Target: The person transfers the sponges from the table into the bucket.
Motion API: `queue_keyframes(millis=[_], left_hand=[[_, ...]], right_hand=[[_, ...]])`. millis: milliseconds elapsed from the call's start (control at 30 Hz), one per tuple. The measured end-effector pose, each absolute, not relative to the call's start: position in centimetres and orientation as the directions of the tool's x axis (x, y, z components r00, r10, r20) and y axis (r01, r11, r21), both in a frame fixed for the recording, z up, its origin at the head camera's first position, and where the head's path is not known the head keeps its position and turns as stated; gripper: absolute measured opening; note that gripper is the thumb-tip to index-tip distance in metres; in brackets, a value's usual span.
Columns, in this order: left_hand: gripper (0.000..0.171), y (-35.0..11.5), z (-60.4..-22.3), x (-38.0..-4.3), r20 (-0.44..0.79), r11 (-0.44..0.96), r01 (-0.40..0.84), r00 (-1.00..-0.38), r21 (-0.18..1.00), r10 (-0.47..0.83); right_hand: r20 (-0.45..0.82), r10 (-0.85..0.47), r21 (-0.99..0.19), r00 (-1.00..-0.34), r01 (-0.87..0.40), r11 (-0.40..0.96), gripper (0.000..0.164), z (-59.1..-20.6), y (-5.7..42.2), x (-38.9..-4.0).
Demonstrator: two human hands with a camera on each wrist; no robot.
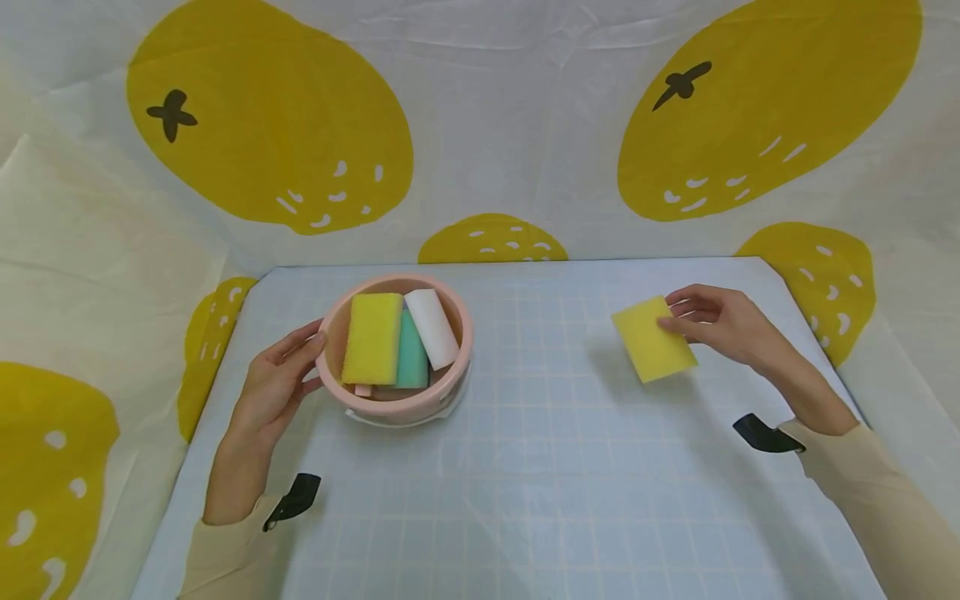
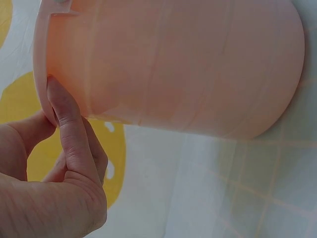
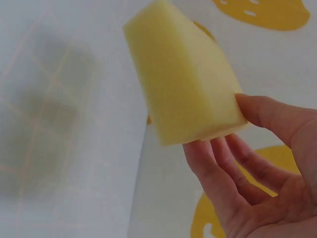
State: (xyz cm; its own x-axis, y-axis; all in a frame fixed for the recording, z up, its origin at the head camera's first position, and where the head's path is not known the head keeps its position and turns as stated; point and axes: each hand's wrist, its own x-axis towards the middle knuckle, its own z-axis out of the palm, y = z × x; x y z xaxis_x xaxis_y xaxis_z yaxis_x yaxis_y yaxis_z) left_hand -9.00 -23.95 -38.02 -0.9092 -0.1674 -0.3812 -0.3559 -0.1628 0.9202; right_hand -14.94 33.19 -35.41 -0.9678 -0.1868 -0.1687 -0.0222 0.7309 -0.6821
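A pink bucket (image 1: 463, 333) stands at the left of the table with several sponges inside. On top lies a yellow sponge (image 1: 372, 337), beside a teal sponge (image 1: 411, 354) and a white sponge (image 1: 432, 327). My left hand (image 1: 276, 379) pinches the bucket's rim from the left; in the left wrist view, thumb and fingers (image 2: 69, 129) meet on either side of it. Over the table's right side, my right hand (image 1: 723, 323) holds another yellow sponge (image 1: 654, 340) by one end between thumb and fingers. In the right wrist view that sponge (image 3: 173, 79) looks thick, held above the table.
A pale blue grid-patterned cloth covers the table (image 1: 525, 483). White sheeting with yellow fruit prints (image 1: 270, 117) rises behind it and at both sides. A white handle (image 1: 408, 423) hangs against the bucket's front.
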Motion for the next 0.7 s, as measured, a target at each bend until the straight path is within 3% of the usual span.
queue_keyframes(millis=[700], left_hand=[[0.081,-23.9,-37.7,-9.2,-0.404,-0.085,-0.395,-0.893,0.915,-0.197]], right_hand=[[-0.095,-0.273,-0.692,-0.957,-0.133,0.709,0.052,-31.1,26.9,-17.0]])
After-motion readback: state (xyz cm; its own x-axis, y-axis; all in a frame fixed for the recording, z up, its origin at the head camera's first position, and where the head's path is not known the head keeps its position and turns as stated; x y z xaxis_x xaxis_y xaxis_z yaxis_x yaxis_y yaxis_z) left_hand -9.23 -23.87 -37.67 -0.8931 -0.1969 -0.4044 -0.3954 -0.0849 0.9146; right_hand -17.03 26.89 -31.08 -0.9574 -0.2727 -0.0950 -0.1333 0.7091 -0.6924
